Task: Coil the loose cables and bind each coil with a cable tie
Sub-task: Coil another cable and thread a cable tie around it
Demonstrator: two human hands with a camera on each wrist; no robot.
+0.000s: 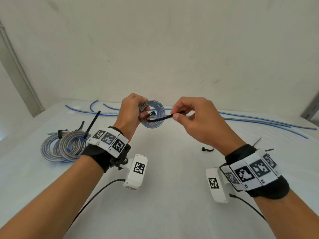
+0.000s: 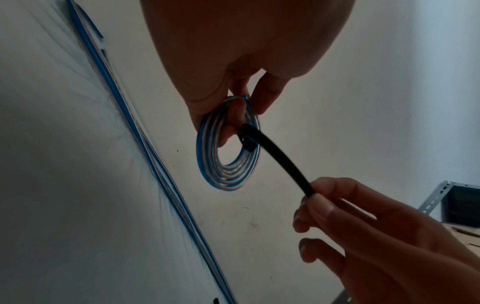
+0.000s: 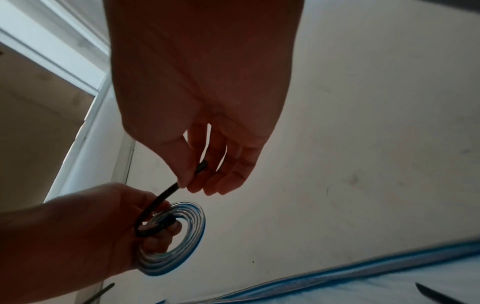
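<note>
My left hand (image 1: 136, 109) grips a small flat coil of blue and clear cable (image 1: 156, 124) (image 2: 228, 172) (image 3: 182, 246), held upright above the white table. A black cable tie (image 1: 161, 119) (image 2: 280, 160) (image 3: 161, 198) loops through the coil's centre, its head by my left fingertips. My right hand (image 1: 179, 114) (image 2: 319, 197) (image 3: 187, 181) pinches the tie's tail between thumb and forefinger, just right of the coil. Several loose blue cables (image 1: 259, 121) (image 2: 135, 131) (image 3: 337, 273) lie along the far side of the table.
Two bound coils (image 1: 65, 149) with black ties sticking up lie on the table (image 1: 172, 187) at the left. Spare black ties (image 1: 208, 149) lie on the right, one near my right wrist. A wall stands behind the table; a metal rack (image 2: 441, 197) is at the far right.
</note>
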